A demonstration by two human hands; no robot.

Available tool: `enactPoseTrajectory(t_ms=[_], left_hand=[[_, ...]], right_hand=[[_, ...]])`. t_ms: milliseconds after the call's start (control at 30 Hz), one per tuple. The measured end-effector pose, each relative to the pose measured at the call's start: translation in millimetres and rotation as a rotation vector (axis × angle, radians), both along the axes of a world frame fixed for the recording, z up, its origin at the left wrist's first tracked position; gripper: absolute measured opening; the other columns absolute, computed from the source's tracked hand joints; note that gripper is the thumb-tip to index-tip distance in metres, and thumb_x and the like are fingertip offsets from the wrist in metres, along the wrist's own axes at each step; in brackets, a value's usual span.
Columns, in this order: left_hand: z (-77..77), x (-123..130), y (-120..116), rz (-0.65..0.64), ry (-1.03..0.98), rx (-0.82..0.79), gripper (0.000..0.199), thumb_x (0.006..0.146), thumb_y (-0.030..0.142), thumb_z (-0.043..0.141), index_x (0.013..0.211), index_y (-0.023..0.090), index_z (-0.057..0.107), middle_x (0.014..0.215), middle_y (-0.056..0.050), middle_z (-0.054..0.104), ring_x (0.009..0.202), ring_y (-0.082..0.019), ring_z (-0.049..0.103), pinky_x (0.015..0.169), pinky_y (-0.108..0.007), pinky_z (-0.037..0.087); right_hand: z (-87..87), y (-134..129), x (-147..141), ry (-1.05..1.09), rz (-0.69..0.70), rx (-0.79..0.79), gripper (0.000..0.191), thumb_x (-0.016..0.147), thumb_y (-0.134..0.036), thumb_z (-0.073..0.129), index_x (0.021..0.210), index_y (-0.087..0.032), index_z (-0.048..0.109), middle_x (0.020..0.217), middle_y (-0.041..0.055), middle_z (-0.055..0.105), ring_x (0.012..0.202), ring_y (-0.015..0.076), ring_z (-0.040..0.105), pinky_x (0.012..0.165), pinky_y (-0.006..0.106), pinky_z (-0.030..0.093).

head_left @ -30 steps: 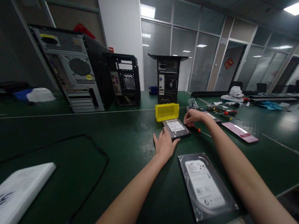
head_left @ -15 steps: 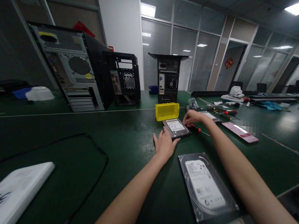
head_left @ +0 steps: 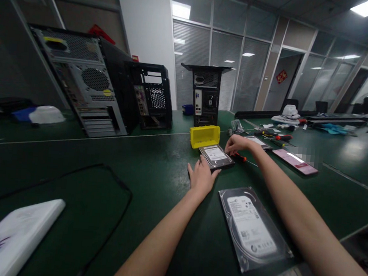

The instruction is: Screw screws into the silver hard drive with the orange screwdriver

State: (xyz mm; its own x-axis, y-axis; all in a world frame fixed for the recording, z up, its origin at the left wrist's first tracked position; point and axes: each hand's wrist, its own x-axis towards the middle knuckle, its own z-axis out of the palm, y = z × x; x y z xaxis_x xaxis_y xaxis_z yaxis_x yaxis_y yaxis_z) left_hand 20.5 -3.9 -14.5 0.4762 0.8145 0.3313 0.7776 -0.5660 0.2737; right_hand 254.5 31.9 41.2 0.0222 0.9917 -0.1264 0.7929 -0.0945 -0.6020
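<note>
A hard drive (head_left: pixel 215 153) with a white label lies flat on the green table, in front of a yellow plastic box (head_left: pixel 204 136). My left hand (head_left: pixel 201 176) has its fingers spread, with fingertips at the drive's near edge. At the drive's right side, my right hand (head_left: pixel 236 144) is closed with fingertips pinched together; what they hold, if anything, is too small to make out. Just beside that hand lies a screwdriver (head_left: pixel 241 158) with an orange handle. Nearer to me, between my forearms, rests a second hard drive (head_left: pixel 253 230) in a clear bag.
Computer cases (head_left: pixel 205 97) stand along the back and left. A pink-screened phone (head_left: pixel 294 161), another labelled drive (head_left: pixel 258 142) and scattered tools (head_left: pixel 282 138) lie to the right. A black cable (head_left: pixel 122 218) curves across the left, near a white box (head_left: pixel 15 230).
The whole view has shifted very slightly. Both hands and the drive keep the same positions relative to each other.
</note>
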Motion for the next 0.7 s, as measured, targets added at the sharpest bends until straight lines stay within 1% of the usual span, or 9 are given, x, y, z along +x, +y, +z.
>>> enactPoseTrajectory(t_ms=[167, 433, 700], left_hand=[[-0.1, 0.2, -0.3, 0.003, 0.006, 0.003, 0.073, 0.09, 0.046, 0.053, 0.144, 0.002, 0.03, 0.139, -0.024, 0.051, 0.134, -0.03, 0.043, 0.114, -0.055, 0.023], [-0.4, 0.5, 0.0, 0.005, 0.003, -0.003, 0.075, 0.09, 0.047, 0.053, 0.145, 0.002, 0.029, 0.139, -0.024, 0.051, 0.134, -0.03, 0.043, 0.115, -0.054, 0.022], [0.4, 0.1, 0.1, 0.004, 0.002, 0.0, 0.073, 0.09, 0.047, 0.053, 0.144, 0.003, 0.031, 0.139, -0.025, 0.051, 0.134, -0.03, 0.043, 0.114, -0.054, 0.023]], right_hand=[[2.8, -1.0, -2.6, -0.056, 0.016, -0.006, 0.012, 0.078, -0.01, 0.063, 0.084, -0.007, 0.074, 0.069, 0.0061, 0.072, 0.059, 0.0115, 0.065, 0.056, 0.019, 0.051], [3.8, -2.8, -7.3, -0.161, 0.049, 0.017, 0.016, 0.076, -0.011, 0.061, 0.085, -0.007, 0.074, 0.071, 0.0077, 0.072, 0.06, 0.0133, 0.066, 0.053, 0.019, 0.05], [7.9, -2.5, -7.7, -0.217, 0.047, 0.015, 0.02, 0.073, -0.011, 0.064, 0.088, -0.008, 0.077, 0.073, 0.008, 0.074, 0.063, 0.0154, 0.068, 0.055, 0.019, 0.052]])
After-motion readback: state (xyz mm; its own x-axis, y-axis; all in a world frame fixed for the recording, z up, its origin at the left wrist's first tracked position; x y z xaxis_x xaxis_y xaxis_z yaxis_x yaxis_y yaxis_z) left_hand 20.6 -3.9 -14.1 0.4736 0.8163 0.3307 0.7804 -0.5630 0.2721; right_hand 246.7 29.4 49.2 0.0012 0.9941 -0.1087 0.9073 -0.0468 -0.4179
